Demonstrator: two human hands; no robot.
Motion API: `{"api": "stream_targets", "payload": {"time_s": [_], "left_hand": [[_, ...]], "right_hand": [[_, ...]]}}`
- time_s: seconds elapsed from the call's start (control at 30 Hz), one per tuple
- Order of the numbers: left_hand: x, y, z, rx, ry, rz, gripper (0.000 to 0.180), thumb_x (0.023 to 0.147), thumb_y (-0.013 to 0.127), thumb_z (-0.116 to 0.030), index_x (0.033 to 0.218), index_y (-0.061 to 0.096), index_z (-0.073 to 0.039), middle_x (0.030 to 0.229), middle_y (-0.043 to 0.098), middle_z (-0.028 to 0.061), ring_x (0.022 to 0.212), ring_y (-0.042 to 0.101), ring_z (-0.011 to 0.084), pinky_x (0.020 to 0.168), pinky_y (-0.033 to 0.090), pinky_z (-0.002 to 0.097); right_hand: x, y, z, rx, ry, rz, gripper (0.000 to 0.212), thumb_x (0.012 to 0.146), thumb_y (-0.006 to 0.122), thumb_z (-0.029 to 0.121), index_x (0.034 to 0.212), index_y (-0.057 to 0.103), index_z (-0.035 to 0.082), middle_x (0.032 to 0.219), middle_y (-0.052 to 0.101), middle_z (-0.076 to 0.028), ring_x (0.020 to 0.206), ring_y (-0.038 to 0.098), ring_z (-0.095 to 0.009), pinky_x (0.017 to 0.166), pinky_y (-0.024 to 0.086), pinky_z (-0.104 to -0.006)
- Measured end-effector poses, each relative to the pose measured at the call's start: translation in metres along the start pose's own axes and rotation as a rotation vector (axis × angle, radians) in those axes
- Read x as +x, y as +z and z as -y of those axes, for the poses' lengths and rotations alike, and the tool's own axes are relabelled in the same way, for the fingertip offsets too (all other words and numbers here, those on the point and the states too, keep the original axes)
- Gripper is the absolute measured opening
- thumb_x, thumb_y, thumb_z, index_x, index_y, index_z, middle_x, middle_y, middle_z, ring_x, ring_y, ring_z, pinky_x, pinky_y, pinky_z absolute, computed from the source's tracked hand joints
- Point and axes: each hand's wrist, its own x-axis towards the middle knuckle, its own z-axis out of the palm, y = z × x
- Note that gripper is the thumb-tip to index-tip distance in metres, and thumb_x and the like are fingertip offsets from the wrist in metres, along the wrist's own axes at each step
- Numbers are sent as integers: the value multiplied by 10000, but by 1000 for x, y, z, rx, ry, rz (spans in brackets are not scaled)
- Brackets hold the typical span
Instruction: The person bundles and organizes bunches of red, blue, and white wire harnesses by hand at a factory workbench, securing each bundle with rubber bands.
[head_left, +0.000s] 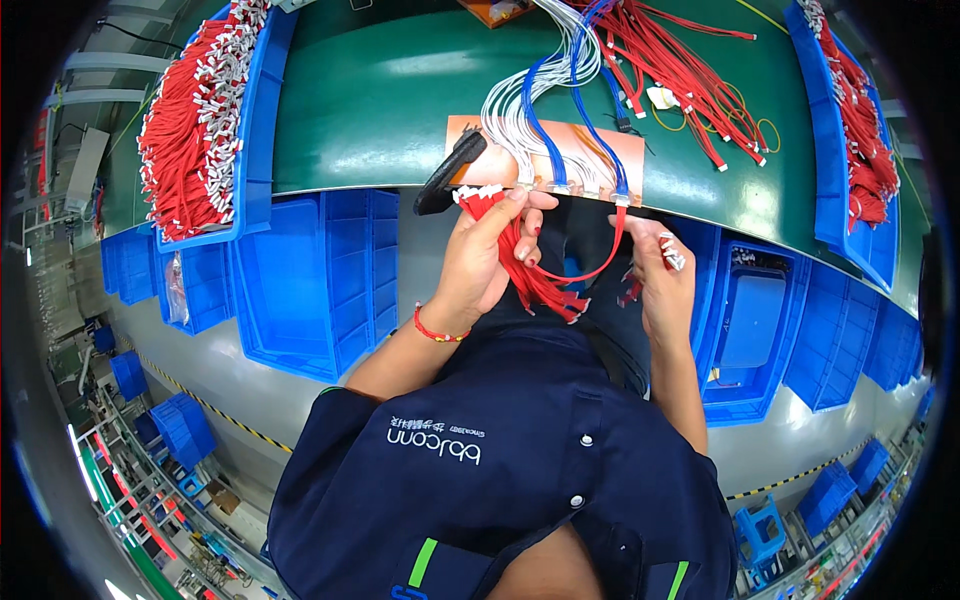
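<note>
My left hand (487, 250) is closed round a bundle of red cables (540, 288) with white connector ends. Its fingertips are at a white connector on the table edge. My right hand (660, 270) is closed, with a few white connectors (672, 251) sticking out between its fingers and bits of red below. Its fingertips are beside a plug (621, 200), from which one red cable (607, 262) loops down to the left bundle. White cables (500, 105) and blue cables (533, 105) run over an orange sheet (632, 152) to a row of connectors at the edge.
A black padded object (450, 175) lies at the sheet's left corner. Loose red cables (700, 95) lie farther back on the green table (390, 110). Blue trays of red cables (262, 120) stand left and right (830, 150). Blue bins (290, 280) sit below the table edge.
</note>
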Motion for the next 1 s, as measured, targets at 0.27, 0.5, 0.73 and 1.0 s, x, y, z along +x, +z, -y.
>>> {"api": "stream_targets", "payload": {"time_s": [0.27, 0.5, 0.73, 1.0], "left_hand": [[2, 3, -4, 57, -87, 14, 342, 1037, 436, -248, 975, 610, 39, 613, 384, -51, 464, 296, 28, 435, 248, 195], [-16, 13, 7, 233, -63, 133, 273, 1013, 503, -217, 1035, 647, 14, 592, 383, -83, 500, 301, 5, 456, 223, 198], [-15, 26, 14, 475, 84, 209, 213, 954, 616, -127, 1101, 695, 6, 860, 670, -3, 775, 563, 21, 671, 465, 189], [-16, 11, -3, 112, 297, -34, 207, 1002, 399, -166, 947, 540, -25, 819, 535, 81, 442, 323, 47, 440, 256, 209]], "right_hand": [[15, 9, -8, 158, 24, 106, 208, 955, 620, 163, 992, 723, -14, 662, 510, 96, 587, 383, -8, 533, 294, -189], [-4, 12, 0, -51, -166, 141, 197, 954, 595, 52, 1140, 626, -4, 864, 578, 37, 751, 470, -4, 669, 380, -176], [-7, 23, -8, -301, -348, 328, 418, 895, 576, 7, 1302, 481, 23, 1014, 662, -119, 872, 616, -129, 773, 484, -271], [-1, -42, 5, -210, -12, 671, 354, 1007, 501, 176, 1314, 553, 7, 774, 564, -13, 705, 494, -88, 636, 407, -229]]}}
